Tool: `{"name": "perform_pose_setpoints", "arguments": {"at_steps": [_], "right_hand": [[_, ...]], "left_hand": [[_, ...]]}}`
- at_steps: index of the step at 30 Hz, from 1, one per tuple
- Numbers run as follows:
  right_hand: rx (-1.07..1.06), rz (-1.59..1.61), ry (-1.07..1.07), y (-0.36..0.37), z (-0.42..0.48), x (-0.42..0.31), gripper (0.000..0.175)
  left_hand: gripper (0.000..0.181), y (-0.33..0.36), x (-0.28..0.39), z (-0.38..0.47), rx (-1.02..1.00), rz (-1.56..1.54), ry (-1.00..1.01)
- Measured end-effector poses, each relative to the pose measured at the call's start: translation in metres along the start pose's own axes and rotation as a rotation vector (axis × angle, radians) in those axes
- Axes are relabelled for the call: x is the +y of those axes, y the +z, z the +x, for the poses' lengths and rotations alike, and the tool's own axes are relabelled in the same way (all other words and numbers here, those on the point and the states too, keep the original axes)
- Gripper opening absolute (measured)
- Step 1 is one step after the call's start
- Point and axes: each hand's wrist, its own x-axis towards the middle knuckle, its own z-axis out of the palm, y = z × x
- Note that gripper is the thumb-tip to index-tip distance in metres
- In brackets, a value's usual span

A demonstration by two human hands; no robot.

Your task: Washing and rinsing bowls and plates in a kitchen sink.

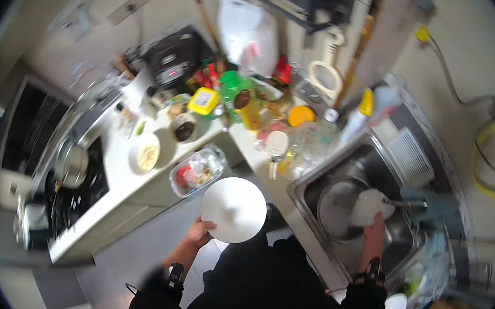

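My left hand (200, 232) grips the rim of a round white bowl or deep plate (238, 199), thumb over its edge, above the floor in front of my body. Its inner face is turned up and looks bare. Over at the right, my right hand (376, 225) reaches into a stainless steel sink (393, 262) and holds a pale, rounded dish (365, 207), too blurred to name closely. A faucet spout (406, 203) ends at that dish. Beneath it in the basin lies a large round pan or pot lid (332, 214), partly covered by the dish.
An open container of food scraps (199, 171) hangs at the counter's edge, close to the bowl. Bottles, an orange-lidded jar (301, 116) and a white-handled strainer (327, 74) crowd the corner. A bowl of food (146, 154) and a pot on the stove (71, 163) stand left.
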Motion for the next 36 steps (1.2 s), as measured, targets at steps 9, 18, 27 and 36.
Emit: {"name": "perform_pose_setpoints", "arguments": {"at_steps": [9, 18, 27, 36], "right_hand": [[0.128, -0.338, -0.599, -0.143, 0.064, 0.046, 0.038], [0.136, 0.413, -0.184, 0.025, 0.013, 0.021, 0.036], [0.164, 0.439, -0.144, 0.026, -0.022, 0.021, 0.038], [0.301, 0.360, -0.058, 0.050, -0.052, 0.004, 0.046]], "left_hand": [[0.057, 0.121, -0.015, 0.099, -0.471, 0.392, -0.327], [0.056, 0.157, -0.029, 0.125, -0.358, 0.547, -0.251], [0.061, 0.170, -0.030, 0.197, -0.437, 0.437, -0.205], [0.063, 0.145, 0.004, 0.229, -0.359, 0.509, -0.211]]}}
